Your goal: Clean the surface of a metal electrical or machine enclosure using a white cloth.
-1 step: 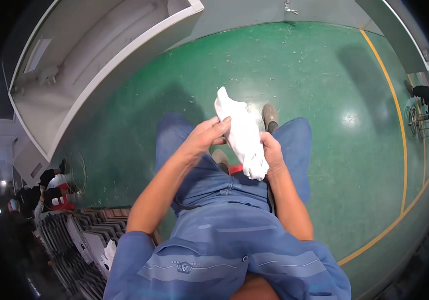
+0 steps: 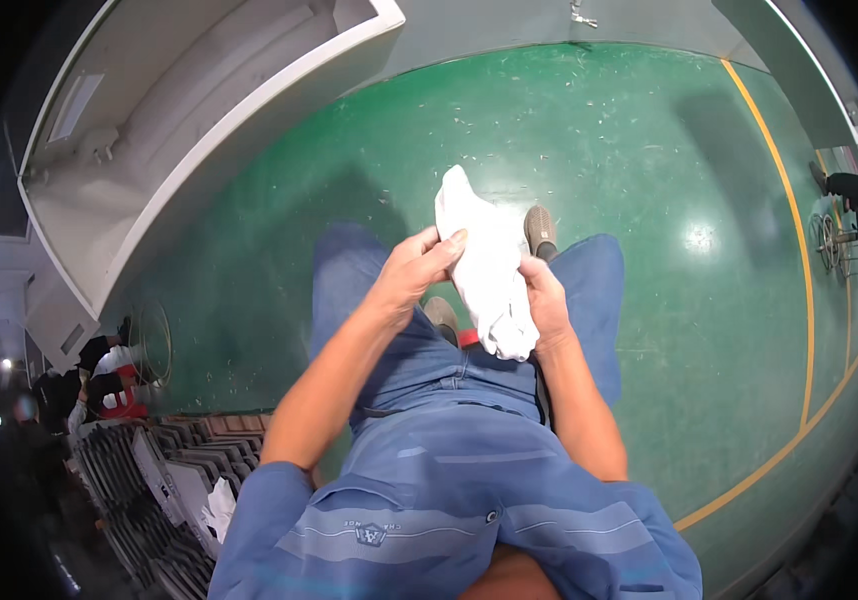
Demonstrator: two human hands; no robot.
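Observation:
A white cloth [image 2: 489,265], long and bunched, is held between my hands above my lap. Its upper end narrows to a point and its lower end is crumpled; what kind of cloth article it is, I cannot tell. On its left edge my left hand [image 2: 419,265] pinches it, thumb on top and fingers partly hidden underneath. My right hand [image 2: 546,300] grips the right edge with the thumb along the cloth, the other fingers mostly out of sight. I am seated, legs apart, in blue trousers.
Green floor [image 2: 689,330] with small scraps and a yellow line [image 2: 794,230] spreads around me. A large open pale cabinet-like box [image 2: 149,240] stands at upper left. Stacked grey parts [image 2: 164,470] and another white cloth [image 2: 219,508] lie at lower left. People show at both sides.
The white cloth's upper end has shifted slightly up and right, and the cloth looks a little wider. Both hands keep their hold on it.

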